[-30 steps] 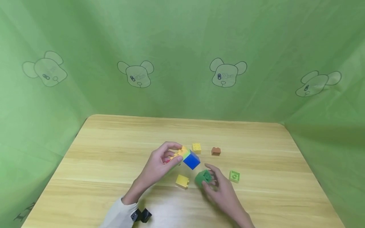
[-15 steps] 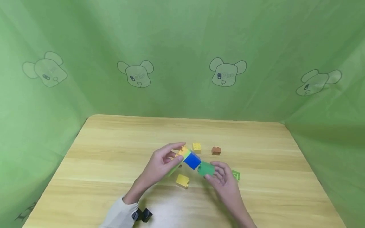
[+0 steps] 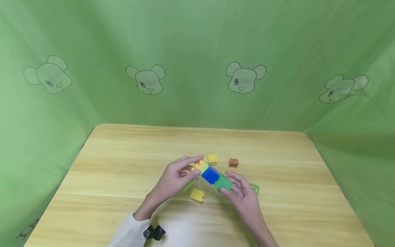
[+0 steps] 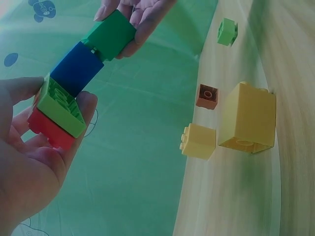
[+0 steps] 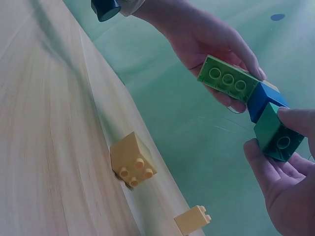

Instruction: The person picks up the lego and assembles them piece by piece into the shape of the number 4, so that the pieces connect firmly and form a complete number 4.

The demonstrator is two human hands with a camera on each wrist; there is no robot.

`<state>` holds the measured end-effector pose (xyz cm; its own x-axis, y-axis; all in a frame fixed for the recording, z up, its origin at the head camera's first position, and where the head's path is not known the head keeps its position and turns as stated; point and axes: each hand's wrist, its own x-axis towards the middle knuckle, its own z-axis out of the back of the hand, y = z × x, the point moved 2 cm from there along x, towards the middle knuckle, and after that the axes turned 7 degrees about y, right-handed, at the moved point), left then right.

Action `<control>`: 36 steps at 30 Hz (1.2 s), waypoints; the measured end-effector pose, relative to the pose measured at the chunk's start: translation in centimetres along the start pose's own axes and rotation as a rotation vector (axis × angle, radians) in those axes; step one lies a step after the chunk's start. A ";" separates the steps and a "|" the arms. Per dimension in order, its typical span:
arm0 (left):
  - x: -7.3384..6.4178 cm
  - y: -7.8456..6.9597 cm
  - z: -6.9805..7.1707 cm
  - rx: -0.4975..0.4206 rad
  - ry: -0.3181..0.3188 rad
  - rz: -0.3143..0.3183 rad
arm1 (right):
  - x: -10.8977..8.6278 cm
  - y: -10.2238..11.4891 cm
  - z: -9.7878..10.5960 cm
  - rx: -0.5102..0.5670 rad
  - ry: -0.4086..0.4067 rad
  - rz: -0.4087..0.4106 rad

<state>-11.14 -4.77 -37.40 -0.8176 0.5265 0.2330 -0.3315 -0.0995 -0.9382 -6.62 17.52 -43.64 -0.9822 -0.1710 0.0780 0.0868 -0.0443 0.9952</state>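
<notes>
My left hand [image 3: 169,180] grips a cluster of joined toy building bricks above the table. In it are a light green brick [image 5: 227,78] with its hollow underside showing, a red brick [image 4: 51,129], a yellow-orange studded brick [image 3: 201,164] and a blue brick [image 3: 210,174] at the end nearest my right hand. Between thumb and fingers, my right hand [image 3: 247,199] pinches a dark green brick [image 3: 223,183]. Its studded end meets the blue brick at an angle, with a stud visible at the joint in the left wrist view.
On the wooden table [image 3: 123,144] lie a larger yellow brick [image 3: 196,195], a smaller yellow brick [image 3: 212,158], a brown brick [image 3: 233,162] and a light green brick [image 3: 255,188] partly behind my right hand. A green curtain [image 3: 197,103] hangs beyond the table's back edge.
My right hand has raised and turned the dark green brick, bringing it from below and apart to against the blue brick. My left hand has shifted slightly right with the cluster.
</notes>
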 end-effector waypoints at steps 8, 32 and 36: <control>0.0 0.1 -0.2 -0.013 -0.001 -0.003 | 0.0 0.1 -0.2 -0.001 -0.028 -0.024; 0.2 -0.6 0.0 -0.016 -0.011 -0.175 | -0.3 0.9 -0.5 -0.072 -0.102 -0.018; 0.4 -0.8 -0.2 0.004 0.003 -0.184 | -0.3 0.9 -0.6 -0.045 -0.114 -0.012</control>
<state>-11.12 -4.36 -36.64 -0.7416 0.5383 0.4004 -0.4778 -0.0049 -0.8785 -6.15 16.94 -42.81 -0.9955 -0.0569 0.0752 0.0802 -0.0898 0.9927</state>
